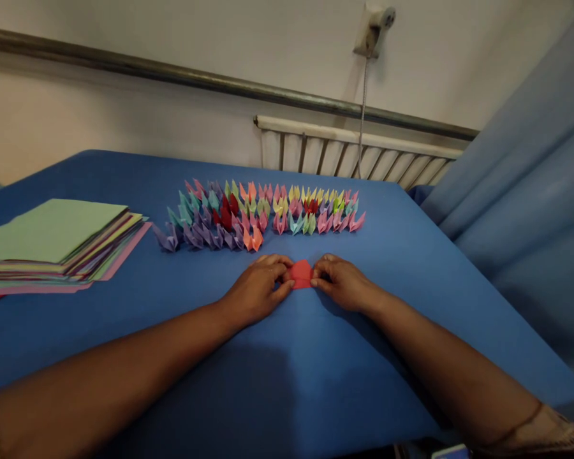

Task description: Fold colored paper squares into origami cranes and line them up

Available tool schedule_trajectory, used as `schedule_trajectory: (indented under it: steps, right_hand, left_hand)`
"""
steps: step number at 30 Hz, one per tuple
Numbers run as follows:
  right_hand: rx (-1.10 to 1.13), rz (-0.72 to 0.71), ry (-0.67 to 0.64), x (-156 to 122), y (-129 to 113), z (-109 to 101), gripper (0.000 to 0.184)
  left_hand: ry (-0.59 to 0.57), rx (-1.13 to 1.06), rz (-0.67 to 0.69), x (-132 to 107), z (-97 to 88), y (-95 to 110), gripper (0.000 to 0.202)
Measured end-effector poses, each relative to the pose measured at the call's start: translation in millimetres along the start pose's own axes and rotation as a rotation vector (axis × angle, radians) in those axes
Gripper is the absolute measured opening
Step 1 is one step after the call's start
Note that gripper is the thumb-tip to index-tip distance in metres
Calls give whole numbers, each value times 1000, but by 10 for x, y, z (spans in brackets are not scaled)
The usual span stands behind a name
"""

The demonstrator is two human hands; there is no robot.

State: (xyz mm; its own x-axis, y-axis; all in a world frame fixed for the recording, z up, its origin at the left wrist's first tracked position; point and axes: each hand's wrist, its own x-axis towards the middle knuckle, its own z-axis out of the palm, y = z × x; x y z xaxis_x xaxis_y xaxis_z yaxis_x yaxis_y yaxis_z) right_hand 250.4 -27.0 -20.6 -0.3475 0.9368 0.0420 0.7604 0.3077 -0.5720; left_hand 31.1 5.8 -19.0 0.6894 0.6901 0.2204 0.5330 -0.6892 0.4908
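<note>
A small red folded paper [300, 274] lies on the blue table [411, 299] between my two hands. My left hand [258, 290] pinches its left edge with fingers closed on it. My right hand [342, 282] pinches its right edge the same way. Just beyond the hands stand rows of several small folded paper figures [263, 213] in purple, teal, red, pink, yellow and orange.
A stack of coloured paper sheets [57, 245] lies at the table's left, green sheet on top. A wall rail [220, 83] and a radiator [354, 150] run behind the table. A blue curtain [530, 191] hangs at the right.
</note>
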Motion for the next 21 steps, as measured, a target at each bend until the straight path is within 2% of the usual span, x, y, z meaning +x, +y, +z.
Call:
schedule_trajectory:
  steps: [4,6,10,12,17,19,21]
  right_hand:
    - [-15,39,28,4,-8,39,7]
    - [-11,55,32,5,1,50,6]
    - [-39,68,37,19,91,4,8]
    - [-63,66,40,33,171,-49,12]
    - [-103,53,50,51,300,-134,18]
    - [-91,77,91,40,263,-98,19]
    - [-90,109,150,19,185,-28,29]
  left_hand:
    - [25,33,8,-10,9,10,6]
    - [39,54,52,-15,13,9,18]
    - [-29,117,201,-37,9,-3,23]
    - [-64,152,235,-58,2,-8,26]
    - [-109,219,258,-93,-33,24,28]
    - [-124,219,250,-92,-50,48,28]
    - [-136,203,243,-85,-65,69,29]
